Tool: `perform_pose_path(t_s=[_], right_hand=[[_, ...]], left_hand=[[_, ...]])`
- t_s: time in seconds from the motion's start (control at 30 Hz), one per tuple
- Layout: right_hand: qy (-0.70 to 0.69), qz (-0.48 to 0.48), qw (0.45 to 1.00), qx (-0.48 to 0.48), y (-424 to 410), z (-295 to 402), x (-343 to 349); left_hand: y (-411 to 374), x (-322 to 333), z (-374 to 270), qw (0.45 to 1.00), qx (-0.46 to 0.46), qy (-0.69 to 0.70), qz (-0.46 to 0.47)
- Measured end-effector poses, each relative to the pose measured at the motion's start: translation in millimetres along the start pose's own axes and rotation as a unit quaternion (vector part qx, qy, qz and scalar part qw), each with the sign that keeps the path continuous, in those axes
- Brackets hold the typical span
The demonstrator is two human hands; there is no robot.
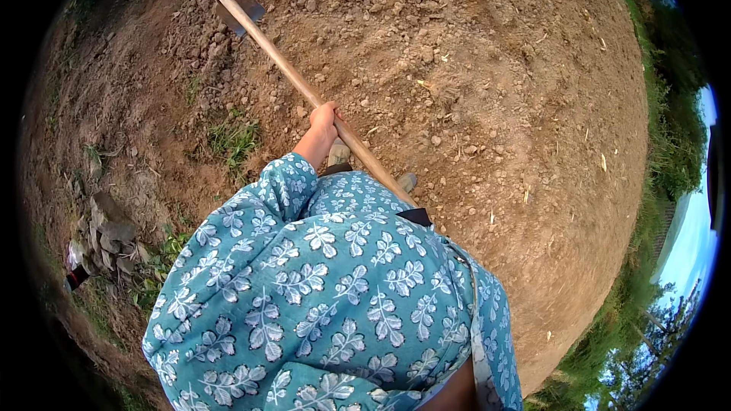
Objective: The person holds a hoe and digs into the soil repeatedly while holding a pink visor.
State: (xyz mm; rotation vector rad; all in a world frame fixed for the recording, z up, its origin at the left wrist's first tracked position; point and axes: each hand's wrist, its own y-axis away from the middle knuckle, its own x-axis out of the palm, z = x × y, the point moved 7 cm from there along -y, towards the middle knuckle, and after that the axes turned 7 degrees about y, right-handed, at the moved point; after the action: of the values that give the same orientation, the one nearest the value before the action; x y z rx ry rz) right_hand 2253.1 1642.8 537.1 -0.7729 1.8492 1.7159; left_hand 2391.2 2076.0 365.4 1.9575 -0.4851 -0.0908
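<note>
My left hand (325,116) is closed around the middle of the wooden handle of a hoe (280,60). The hoe's metal blade (249,10) rests at the upper left, on or just above loose, cloddy soil. The handle runs diagonally down to the right and passes out of sight near my waist, beside a dark band of cloth. My right hand is out of view, hidden behind or below the patterned teal garment. The tips of my shoes (339,153) show under the handle.
Tilled soil with small clods and straw bits spreads ahead and right. A grass tuft (234,141) grows left of my feet. A pile of stones (111,234) lies at the lower left. Green vegetation (665,142) borders the soil on the far right.
</note>
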Motion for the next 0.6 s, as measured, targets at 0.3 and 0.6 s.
perform_pose_path(t_s=[0.3, 0.6], right_hand=[[-0.091, -0.065, 0.985, -0.133, -52.4, 135.7, -82.4], [-0.047, 0.086, 0.995, 0.0, 51.3, 7.1, -81.9]], left_hand=[[-19.7, 13.4, -179.6, 0.987, 0.152, 0.03, 0.046], [-16.4, -61.1, 71.1, 0.987, -0.156, 0.043, -0.01]])
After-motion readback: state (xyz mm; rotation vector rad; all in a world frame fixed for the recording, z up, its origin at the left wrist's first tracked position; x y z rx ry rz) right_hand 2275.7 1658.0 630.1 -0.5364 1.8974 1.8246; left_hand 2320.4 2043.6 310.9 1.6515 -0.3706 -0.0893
